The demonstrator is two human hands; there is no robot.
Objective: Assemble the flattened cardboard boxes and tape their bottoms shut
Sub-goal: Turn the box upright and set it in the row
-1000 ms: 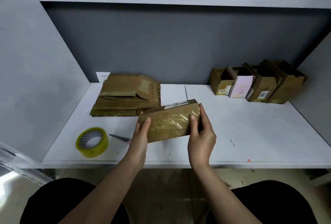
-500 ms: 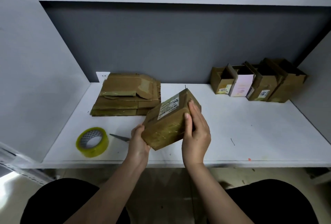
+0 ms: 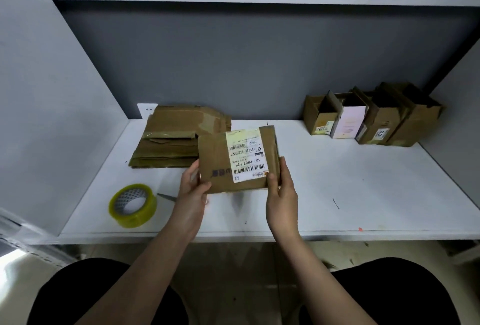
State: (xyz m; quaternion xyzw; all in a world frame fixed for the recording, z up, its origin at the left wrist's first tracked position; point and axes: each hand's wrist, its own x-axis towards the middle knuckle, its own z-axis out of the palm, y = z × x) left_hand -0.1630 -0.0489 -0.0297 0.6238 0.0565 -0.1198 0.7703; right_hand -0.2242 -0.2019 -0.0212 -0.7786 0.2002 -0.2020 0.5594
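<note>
I hold a brown cardboard box (image 3: 218, 166) above the white table (image 3: 350, 194), its side with a white shipping label facing me. My left hand (image 3: 193, 192) grips its lower left corner, thumb on the front. My right hand (image 3: 281, 189) grips its lower right edge, thumb on the label. A stack of flattened cardboard boxes (image 3: 171, 140) lies behind it at the back left. A roll of yellowish tape (image 3: 133, 205) sits on the table to the left of my left hand.
A scissor blade (image 3: 167, 197) peeks out between the tape roll and my left wrist. Several assembled boxes (image 3: 374, 119) stand in a row at the back right. Grey walls close in the left, back and right; a shelf runs overhead.
The box has turned in my hands: first the taped face showed, then a tilted corner, and now the labelled side faces me. Both hands shifted to its lower corners.
</note>
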